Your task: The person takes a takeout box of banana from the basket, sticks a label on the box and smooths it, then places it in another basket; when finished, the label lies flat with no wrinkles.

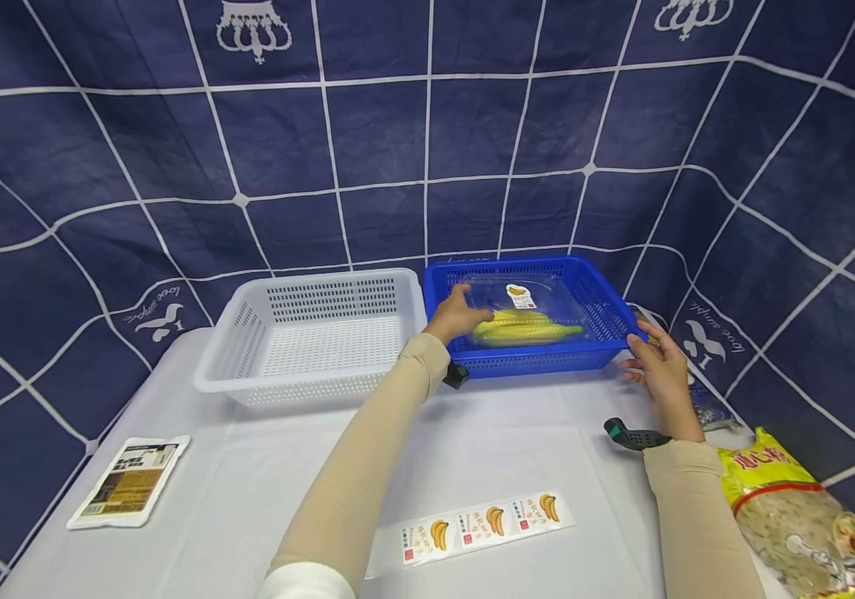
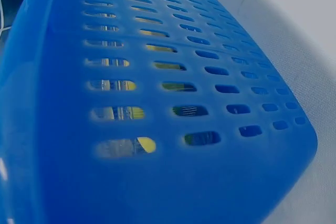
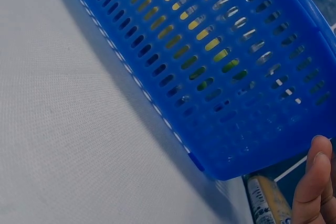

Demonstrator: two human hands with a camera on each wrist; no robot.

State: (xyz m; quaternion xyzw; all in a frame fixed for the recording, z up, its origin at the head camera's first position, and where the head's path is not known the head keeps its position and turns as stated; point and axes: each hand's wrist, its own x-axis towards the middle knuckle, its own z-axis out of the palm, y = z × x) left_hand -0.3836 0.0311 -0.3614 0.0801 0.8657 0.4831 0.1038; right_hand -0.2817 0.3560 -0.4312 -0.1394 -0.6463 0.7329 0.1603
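Inside the blue plastic basket (image 1: 532, 363) lies a clear lidded box (image 1: 562, 304), with a banana sticker (image 1: 521, 296) on its lid. Long yellow produce with a green end (image 1: 525, 330) shows through it; its exact kind is unclear. My left hand (image 1: 457, 316) reaches over the basket's left side, thumb and fingers spread at the box's left edge. At the front right corner, my right hand (image 1: 659, 373) touches the basket's rim with its fingertips. In the right wrist view its fingers (image 3: 315, 182) stand beside that corner. Only the basket wall (image 2: 157, 177) fills the left wrist view.
A white perforated basket (image 1: 308, 384) stands left of the blue one. Banana stickers on a strip (image 1: 483, 532) lie at the front. A flat sealed packet (image 1: 130, 482) is at the left, a yellow food bag (image 1: 794, 516) at the right. Blue checked cloth (image 1: 383, 133) hangs behind.
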